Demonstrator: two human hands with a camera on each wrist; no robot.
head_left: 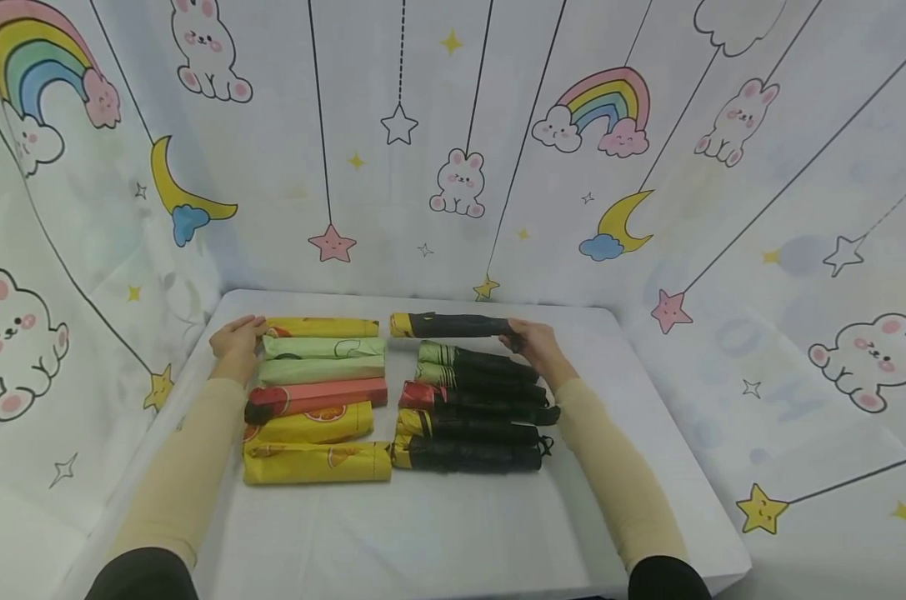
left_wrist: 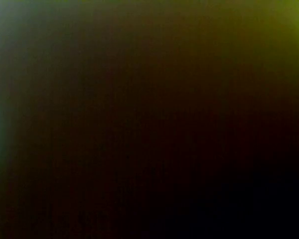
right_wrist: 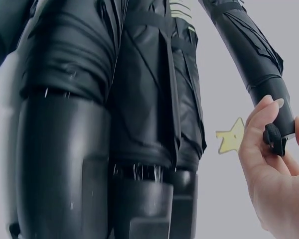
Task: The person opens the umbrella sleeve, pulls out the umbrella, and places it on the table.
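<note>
In the head view, my left hand (head_left: 237,343) pinches the left end of a yellow fruit-print bundle (head_left: 321,327), the farthest in the left column. My right hand (head_left: 535,342) grips the end of a folded black umbrella (head_left: 460,325) with a yellow tip, farthest in the right column. In the right wrist view, the thumb and fingers (right_wrist: 261,119) close round its dark handle end, and a black wrist loop hangs there. The left wrist view is almost wholly dark and shows neither hand nor bundle clearly.
Nearer on the left lie light green bundles (head_left: 321,369), a red one (head_left: 325,397) and yellow ones (head_left: 317,463). On the right lie several more folded black umbrellas (head_left: 475,454), side by side. Everything rests on a white-covered table (head_left: 422,533) before a printed cloth backdrop (head_left: 392,192).
</note>
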